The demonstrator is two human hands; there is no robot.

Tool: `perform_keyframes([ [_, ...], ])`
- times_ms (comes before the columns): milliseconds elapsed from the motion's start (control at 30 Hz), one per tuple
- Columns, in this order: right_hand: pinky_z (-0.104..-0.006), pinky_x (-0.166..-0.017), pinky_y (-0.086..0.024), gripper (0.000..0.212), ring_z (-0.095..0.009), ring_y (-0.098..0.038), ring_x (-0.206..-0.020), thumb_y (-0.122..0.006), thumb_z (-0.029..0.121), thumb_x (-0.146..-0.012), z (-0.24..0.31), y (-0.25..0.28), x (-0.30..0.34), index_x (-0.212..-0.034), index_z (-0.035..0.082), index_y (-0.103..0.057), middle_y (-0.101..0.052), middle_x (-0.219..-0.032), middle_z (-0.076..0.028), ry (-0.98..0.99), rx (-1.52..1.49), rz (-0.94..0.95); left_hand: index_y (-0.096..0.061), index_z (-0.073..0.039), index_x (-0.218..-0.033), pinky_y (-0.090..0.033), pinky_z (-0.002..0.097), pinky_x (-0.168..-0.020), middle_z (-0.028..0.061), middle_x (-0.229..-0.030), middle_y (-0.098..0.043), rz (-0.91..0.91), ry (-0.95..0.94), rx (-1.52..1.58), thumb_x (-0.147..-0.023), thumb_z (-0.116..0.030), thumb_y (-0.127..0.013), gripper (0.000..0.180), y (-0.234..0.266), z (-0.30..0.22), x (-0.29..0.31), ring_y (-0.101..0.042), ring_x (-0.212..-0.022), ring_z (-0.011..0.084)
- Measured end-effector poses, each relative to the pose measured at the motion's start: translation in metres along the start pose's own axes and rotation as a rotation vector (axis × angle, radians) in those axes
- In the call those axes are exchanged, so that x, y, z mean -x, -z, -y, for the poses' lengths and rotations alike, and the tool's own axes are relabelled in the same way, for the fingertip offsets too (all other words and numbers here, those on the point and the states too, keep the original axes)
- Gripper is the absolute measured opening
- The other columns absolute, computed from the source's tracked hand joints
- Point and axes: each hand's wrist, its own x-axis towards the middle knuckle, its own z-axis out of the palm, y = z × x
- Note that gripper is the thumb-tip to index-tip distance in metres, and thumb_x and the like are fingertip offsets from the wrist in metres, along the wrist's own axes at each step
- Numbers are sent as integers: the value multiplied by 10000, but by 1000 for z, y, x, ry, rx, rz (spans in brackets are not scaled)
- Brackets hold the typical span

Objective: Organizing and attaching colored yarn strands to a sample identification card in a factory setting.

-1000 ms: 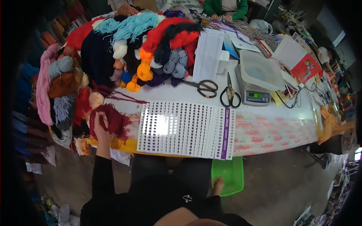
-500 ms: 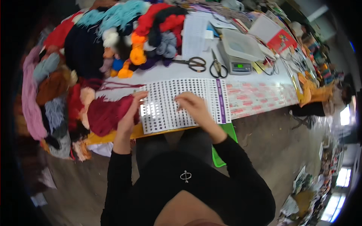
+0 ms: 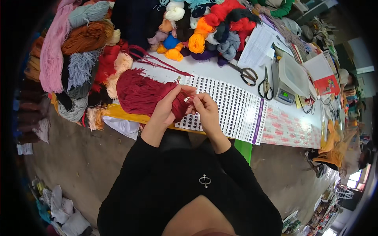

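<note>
A thick hank of dark red yarn [image 3: 143, 92] lies across the near table edge, its right end lifted over a white dotted sheet [image 3: 226, 104]. My left hand [image 3: 164, 109] is wrapped round that end. My right hand [image 3: 207, 111] is closed in a pinch close beside it, thumb against fingers. A tiny whitish piece [image 3: 186, 100] shows between the hands, too small to name. What the right fingertips grip is hidden. The sheet has rows of small dark spots and a purple strip near its right end.
Heaps of coloured yarn [image 3: 90, 37] fill the left and back. Two scissors, one black-handled pair [image 3: 266, 88] and another pair [image 3: 248, 74], lie beyond the sheet. A scale with a clear tray [image 3: 289, 80] stands right of them. Another person's green sleeve [image 3: 282, 8] shows at the far edge.
My hands have come together at the yarn hank's right end, which is now raised over the sheet. The right hand has left the sheet's middle. The view has swung left.
</note>
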Motion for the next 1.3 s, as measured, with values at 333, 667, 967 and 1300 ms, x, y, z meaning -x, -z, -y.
perform_keyframes([
  [333, -233, -577, -436, 133, -140, -572, -597, -444, 145, -987, -4, 10, 4, -927, 31, -480, -615, -753, -102, -51, -202, -31, -601, 21, -1034, -475, 269, -774, 73, -847, -624, -131, -50, -59, -984, -269, -456, 328, 3, 8, -12, -593, -810, 133],
  [667, -218, -494, -420, 165, -121, -528, -476, -425, 179, -997, -5, 17, 10, -889, 56, -447, -573, -631, -72, -103, -143, -52, -620, 24, -995, -463, 224, -720, 36, -783, -582, -258, -94, -130, -972, -265, -489, 318, 8, 3, -18, -561, -755, 98],
  [967, -219, -429, -374, 169, -112, -460, -435, -495, 147, -965, -10, 21, 8, -875, 8, -523, -503, -550, -46, -171, -62, -47, -624, 18, -985, -447, 225, -720, 21, -790, -567, -252, -105, -140, -973, -251, -492, 300, 7, 5, -22, -531, -749, 90],
  [1300, -224, -416, -353, 163, -62, -345, -426, -459, 157, -988, -10, 15, 9, -912, 13, -470, -391, -549, 13, -118, -61, -85, -619, 27, -985, -456, 220, -700, 23, -761, -559, -271, -58, -37, -953, -201, -531, 246, 15, 8, -25, -540, -722, 105],
])
